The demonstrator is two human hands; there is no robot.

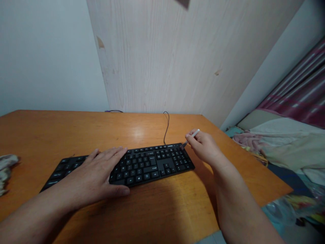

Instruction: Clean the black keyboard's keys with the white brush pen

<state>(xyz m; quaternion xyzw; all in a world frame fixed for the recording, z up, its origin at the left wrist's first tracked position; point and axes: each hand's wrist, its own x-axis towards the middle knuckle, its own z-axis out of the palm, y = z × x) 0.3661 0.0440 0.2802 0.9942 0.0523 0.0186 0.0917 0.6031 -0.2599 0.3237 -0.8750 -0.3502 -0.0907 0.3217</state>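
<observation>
A black keyboard [149,166] lies slightly aslant on the wooden table. My left hand [104,169] rests flat across its left-middle part, fingers stretched out and thumb along the front edge, covering some of the keys. With fingers pinched, my right hand [203,144] holds a small brush [195,133] with a white handle. The dark tip of the brush touches the top right of the keyboard, by the number pad. From the keyboard's back edge a thin black cable [167,125] runs towards the wall.
The wooden table [76,132] meets a pale wall panel [157,61] at the back. A crumpled cloth [7,169] lies at the far left. Beyond the table's right edge are bedding [279,142], plastic bags [279,210] and a striped curtain [299,88].
</observation>
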